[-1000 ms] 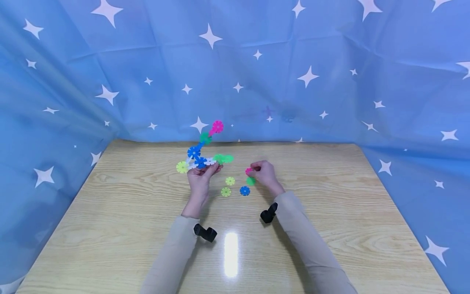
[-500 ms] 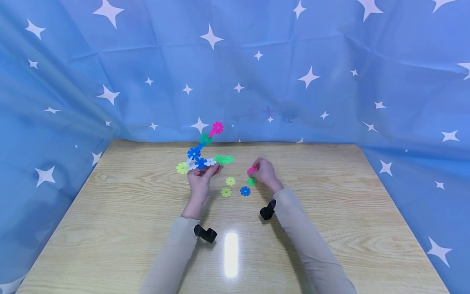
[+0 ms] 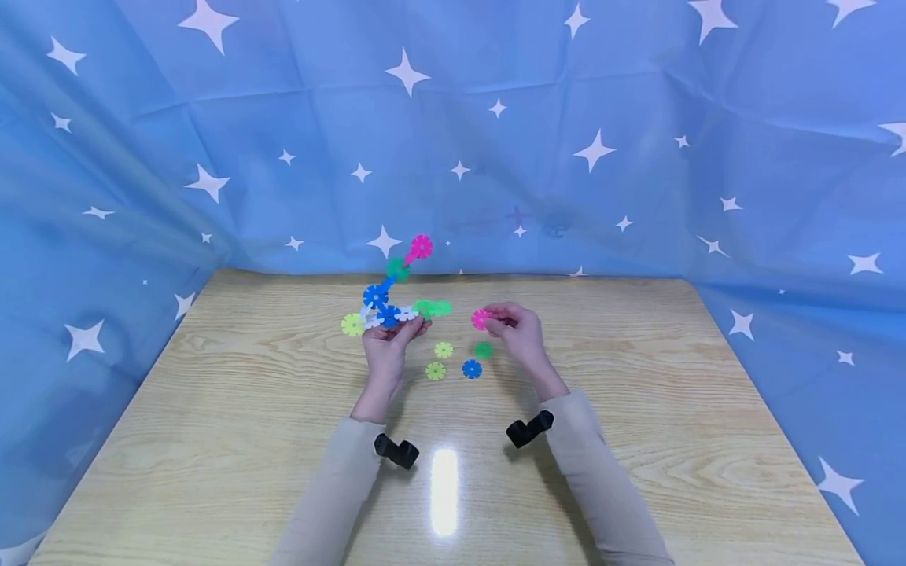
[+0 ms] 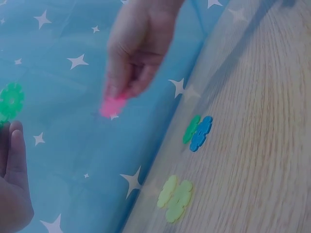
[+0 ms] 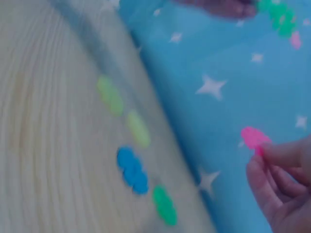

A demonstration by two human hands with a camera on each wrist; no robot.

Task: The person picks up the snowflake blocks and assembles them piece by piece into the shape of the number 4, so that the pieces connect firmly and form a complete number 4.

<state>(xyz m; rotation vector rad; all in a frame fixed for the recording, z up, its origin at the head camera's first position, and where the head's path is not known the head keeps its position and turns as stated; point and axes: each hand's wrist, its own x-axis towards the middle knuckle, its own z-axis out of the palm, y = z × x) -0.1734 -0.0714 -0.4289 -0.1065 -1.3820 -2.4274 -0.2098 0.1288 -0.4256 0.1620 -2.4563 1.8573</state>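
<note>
My left hand (image 3: 385, 354) pinches a linked chain of notched plastic snowflake discs (image 3: 388, 316). From a yellow-green disc (image 3: 352, 325) at the left, one branch climbs through blue and green discs to a pink disc (image 3: 421, 246). The other branch runs right through blue and white discs to two light green ones (image 3: 432, 308). My right hand (image 3: 522, 334) holds a loose pink snowflake disc (image 3: 480, 318) between thumb and fingers, above the table and apart from the chain. The right wrist view shows this pink disc (image 5: 255, 138) at the fingertips.
Below and between the hands lie two yellow-green discs (image 3: 435, 370), a blue disc (image 3: 472, 369) and a green disc (image 3: 483, 350) on the wooden table (image 3: 233, 409). A blue star-patterned cloth (image 3: 453, 118) hangs behind the table.
My right hand has lifted the pink disc away from beside the green disc, and the disc now shows its flat face. The left hand and chain have hardly moved.
</note>
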